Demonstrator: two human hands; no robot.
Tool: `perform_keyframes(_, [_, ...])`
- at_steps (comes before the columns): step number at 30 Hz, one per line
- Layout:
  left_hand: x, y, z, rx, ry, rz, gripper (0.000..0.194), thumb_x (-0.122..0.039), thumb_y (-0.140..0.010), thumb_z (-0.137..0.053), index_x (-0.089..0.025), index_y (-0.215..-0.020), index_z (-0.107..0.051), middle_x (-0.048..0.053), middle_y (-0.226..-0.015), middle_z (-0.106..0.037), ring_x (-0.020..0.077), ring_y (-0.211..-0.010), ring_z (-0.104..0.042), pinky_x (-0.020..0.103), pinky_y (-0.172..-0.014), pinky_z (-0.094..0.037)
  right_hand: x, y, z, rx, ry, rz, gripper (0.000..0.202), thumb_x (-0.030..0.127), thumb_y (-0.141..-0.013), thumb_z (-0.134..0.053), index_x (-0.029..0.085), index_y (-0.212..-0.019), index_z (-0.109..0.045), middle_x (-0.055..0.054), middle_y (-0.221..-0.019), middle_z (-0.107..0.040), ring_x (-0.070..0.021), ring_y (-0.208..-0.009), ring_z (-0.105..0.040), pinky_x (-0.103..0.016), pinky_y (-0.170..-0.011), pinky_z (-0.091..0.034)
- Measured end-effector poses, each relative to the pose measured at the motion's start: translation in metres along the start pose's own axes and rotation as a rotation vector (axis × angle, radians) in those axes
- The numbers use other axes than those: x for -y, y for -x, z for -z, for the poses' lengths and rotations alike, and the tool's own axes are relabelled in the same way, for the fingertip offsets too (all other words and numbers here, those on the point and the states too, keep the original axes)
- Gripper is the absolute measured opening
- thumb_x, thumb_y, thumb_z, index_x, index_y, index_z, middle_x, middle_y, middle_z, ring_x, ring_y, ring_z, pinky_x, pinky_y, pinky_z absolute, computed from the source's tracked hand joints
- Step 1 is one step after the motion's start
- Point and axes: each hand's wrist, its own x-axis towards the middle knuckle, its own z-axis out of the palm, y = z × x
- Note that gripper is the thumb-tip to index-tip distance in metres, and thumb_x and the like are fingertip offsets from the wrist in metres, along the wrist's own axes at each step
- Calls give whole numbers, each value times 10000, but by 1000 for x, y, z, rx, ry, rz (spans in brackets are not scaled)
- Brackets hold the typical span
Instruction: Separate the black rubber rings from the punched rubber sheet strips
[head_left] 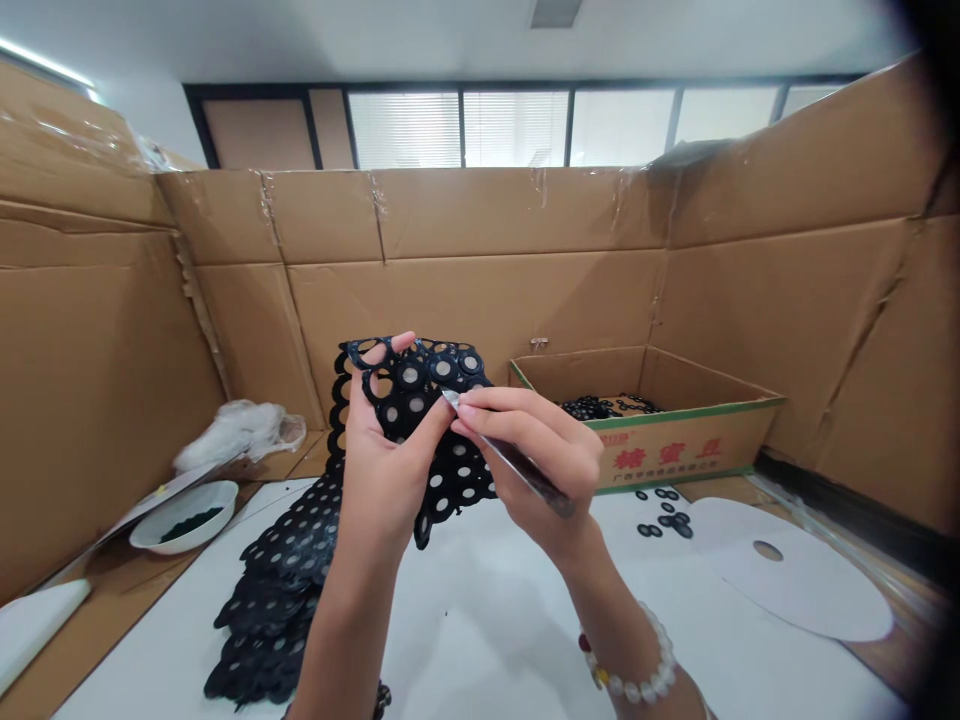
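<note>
A floppy black sheet of joined rings (pixel 448 470) hangs raised above the white work surface, with light showing through many of its round holes. My left hand (pixel 390 470) is closed on it, thumb in front and fingers partly hidden behind. My right hand (pixel 532 440) grips a slim metal tool with a pointed silver tip (pixel 517 462). That tip touches or nearly touches the sheet, close to my left thumb; I cannot tell which. Below and left, more black perforated sheets (pixel 270 610) lie in a layered heap by my left forearm.
Cardboard walls (pixel 480 215) surround the work surface (pixel 480 620). At the right stands an open carton (pixel 675 440) holding black ring pieces. Several loose black rings (pixel 667 520) lie before it, beside a white disc (pixel 795 575). At left are a white bowl (pixel 142 540) with dark bits and crumpled plastic (pixel 240 435).
</note>
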Motion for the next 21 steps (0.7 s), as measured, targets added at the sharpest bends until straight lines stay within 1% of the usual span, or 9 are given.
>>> perform_keyframes(2, [1, 0, -1, 2, 12, 2, 566, -229, -762, -768, -295, -1283, -556, 31, -1234, -634, 228, -1171, -624, 375, -1056, -470, 0, 2, -2, -14, 64, 48, 134, 41, -820, -696, 166, -868, -701, -89, -869, -769, -182, -796, -743, -281, -703, -634])
perform_keyframes(4, [1, 1, -1, -23, 14, 1, 550, -232, -771, -761, -301, -1277, -556, 24, -1270, -616, 203, -1107, -647, 339, -1005, -501, 1, 4, -4, -34, 115, 83, 111, 64, -840, -684, 166, -880, -697, -93, -871, -770, -177, -776, -739, -272, -685, -633])
perform_keyframes(7, [0, 2, -2, -66, -14, -30, 528, -237, -785, -758, -305, -1266, -550, 10, -1281, -607, 175, -1053, -655, 302, -963, -515, 1, 6, -7, -54, 132, 80, 116, 70, -851, -676, 180, -887, -685, -86, -872, -770, -160, -757, -730, -256, -659, -626])
perform_keyframes(9, [0, 2, -2, -63, -32, -48, 523, -241, -791, -756, -303, -1262, -537, 9, -1265, -608, 178, -1074, -645, 308, -989, -499, 1, 6, -7, -62, 121, 75, 129, 55, -838, -686, 179, -875, -681, -89, -861, -770, -159, -752, -729, -249, -650, -619])
perform_keyframes(12, [1, 1, -2, -23, -40, -52, 530, -244, -798, -749, -296, -1269, -510, 17, -1276, -581, 187, -1101, -630, 330, -1026, -479, 1, 3, -6, -63, 109, 69, 147, 40, -824, -694, 179, -868, -675, -90, -850, -769, -164, -750, -731, -254, -640, -615])
perform_keyframes(16, [1, 1, -3, 5, -43, -53, 523, -234, -815, -730, -292, -1282, -502, 25, -1276, -573, 199, -1142, -615, 328, -1018, -493, 1, 2, -4, -55, 107, 55, 155, 37, -819, -694, 182, -868, -668, -84, -841, -766, -169, -752, -727, -267, -638, -615])
perform_keyframes(19, [1, 4, -5, 18, -49, -92, 506, -218, -822, -724, -296, -1278, -519, 24, -1320, -569, 196, -1138, -627, 314, -1002, -509, -1, 5, -5, -54, 167, 87, 162, 34, -819, -688, 182, -882, -668, -80, -847, -766, -173, -751, -719, -277, -662, -611])
perform_keyframes(21, [1, 7, -8, 0, -90, -137, 500, -189, -825, -717, -298, -1279, -535, 19, -1380, -551, 197, -1182, -610, 301, -1018, -499, -4, 8, -8, -64, 220, 125, 174, 25, -817, -679, 179, -895, -663, -82, -847, -761, -182, -762, -712, -289, -676, -606])
